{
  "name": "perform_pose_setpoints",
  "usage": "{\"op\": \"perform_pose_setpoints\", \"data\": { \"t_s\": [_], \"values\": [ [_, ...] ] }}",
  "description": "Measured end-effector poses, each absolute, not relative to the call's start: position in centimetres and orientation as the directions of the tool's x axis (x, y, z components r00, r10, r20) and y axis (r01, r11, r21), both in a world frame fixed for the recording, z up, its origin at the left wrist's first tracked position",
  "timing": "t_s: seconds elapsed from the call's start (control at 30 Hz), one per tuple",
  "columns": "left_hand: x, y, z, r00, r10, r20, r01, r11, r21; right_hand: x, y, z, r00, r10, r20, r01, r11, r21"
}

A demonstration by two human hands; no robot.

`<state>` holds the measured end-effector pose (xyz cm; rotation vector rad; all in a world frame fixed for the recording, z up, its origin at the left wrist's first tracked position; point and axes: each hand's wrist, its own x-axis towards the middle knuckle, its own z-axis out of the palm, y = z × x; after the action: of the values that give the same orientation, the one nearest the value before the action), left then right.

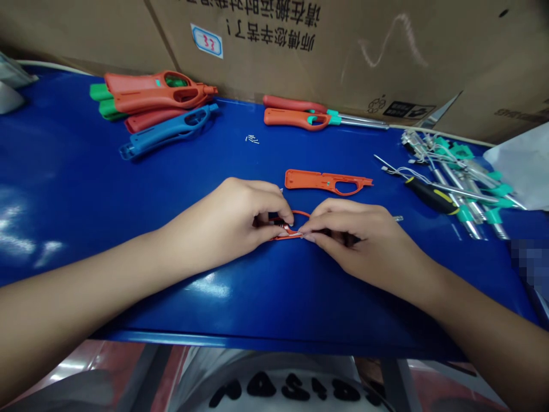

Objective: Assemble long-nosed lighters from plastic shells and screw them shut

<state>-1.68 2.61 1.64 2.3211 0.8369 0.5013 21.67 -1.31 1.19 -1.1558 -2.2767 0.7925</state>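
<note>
Orange shell piece (288,225) is what we hold on the blue table (86,189), just nearer to us than the spare orange half-shell (328,182) that lies flat with its trigger opening showing. The only containers are the cardboard boxes (386,51) standing behind the spare half-shell along the table's far edge; their sides face us and we cannot tell what is in them. Our piece is thin bright orange plastic with a curved loop showing between our fingers and a small pale part at its middle; most of it is hidden. Our left hand (240,220) is curled, thumb and forefinger pinching the piece's left end, and our right hand (355,234) has its fingertips pressed together on the right end, so the piece sits between the two hands, touching both. To the right of the spare half-shell lie a black and yellow screwdriver (431,194) and a heap of metal tubes with teal fittings (463,171); far to its left is a stack of orange, green and blue lighter bodies (158,106), and behind it two orange lighters (309,114).
</note>
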Motion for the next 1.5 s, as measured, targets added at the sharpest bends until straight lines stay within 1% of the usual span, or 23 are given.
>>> {"op": "perform_pose_setpoints", "data": {
  "t_s": [0.17,0.43,0.63,0.77,0.93,1.17,1.27,1.4,1.5],
  "values": [
    [-1.7,2.6,1.6,0.728,0.671,0.140,0.434,-0.609,0.664,21.6,-1.4,1.1,-0.508,0.847,0.157,0.561,0.463,-0.686],
    [-1.7,2.7,1.6,0.731,0.668,0.137,0.430,-0.607,0.668,21.5,-1.3,1.0,-0.522,0.837,0.163,0.561,0.481,-0.673],
    [-1.7,2.7,1.6,0.731,0.668,0.138,0.427,-0.607,0.670,21.7,-1.7,1.0,-0.584,0.799,0.143,0.598,0.542,-0.591],
    [-1.6,2.7,1.5,0.731,0.667,0.144,0.423,-0.609,0.671,21.7,-1.6,1.2,-0.562,0.810,0.167,0.560,0.521,-0.644],
    [-1.6,2.6,1.5,0.724,0.673,0.151,0.427,-0.609,0.669,21.7,-1.5,1.6,-0.502,0.854,0.135,0.605,0.459,-0.650],
    [-1.5,2.6,1.5,0.718,0.683,0.139,0.432,-0.592,0.680,21.9,-1.7,1.6,-0.550,0.826,0.124,0.595,0.492,-0.636],
    [-1.6,2.6,1.6,0.708,0.698,0.108,0.453,-0.565,0.689,22.0,-1.8,1.5,-0.562,0.818,0.120,0.591,0.499,-0.634],
    [-2.0,2.7,2.4,0.679,0.733,0.025,0.484,-0.474,0.735,21.9,-2.0,1.9,-0.553,0.821,0.140,0.582,0.501,-0.641],
    [-2.6,3.0,3.1,0.637,0.771,0.029,0.518,-0.456,0.724,22.1,-2.0,2.5,-0.508,0.844,0.170,0.595,0.487,-0.639]
  ]
}}
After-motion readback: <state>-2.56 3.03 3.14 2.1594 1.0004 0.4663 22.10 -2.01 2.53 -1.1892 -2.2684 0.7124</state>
